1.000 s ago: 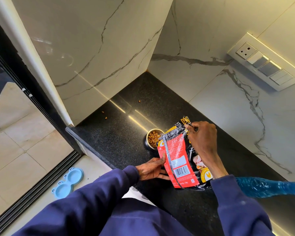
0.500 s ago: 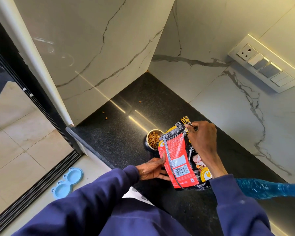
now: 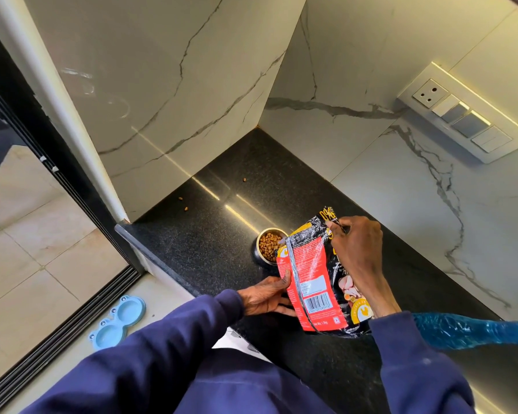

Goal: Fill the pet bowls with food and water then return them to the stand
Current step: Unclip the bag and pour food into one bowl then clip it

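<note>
A red and black pet food bag (image 3: pixel 308 282) stands on the black counter (image 3: pixel 210 234), partly covering a small steel bowl (image 3: pixel 268 245) that holds brown kibble. My right hand (image 3: pixel 358 249) pinches the bag's top edge. My left hand (image 3: pixel 266 295) grips the bag's lower left side, thumb on its edge. A light blue two-ring bowl stand (image 3: pixel 118 321) lies on the floor, below the counter at the left, with both rings holding nothing. A second bowl is not in sight.
A blue plastic water bottle (image 3: pixel 473 330) lies on the counter by my right sleeve. A few loose kibble pieces (image 3: pixel 184 204) dot the counter near the marble wall. A switch panel (image 3: pixel 461 112) is on the right wall. A black sliding-door track (image 3: pixel 57 327) runs beside the stand.
Hardly anything has moved; both hands keep the same hold on the bag beside the bowl.
</note>
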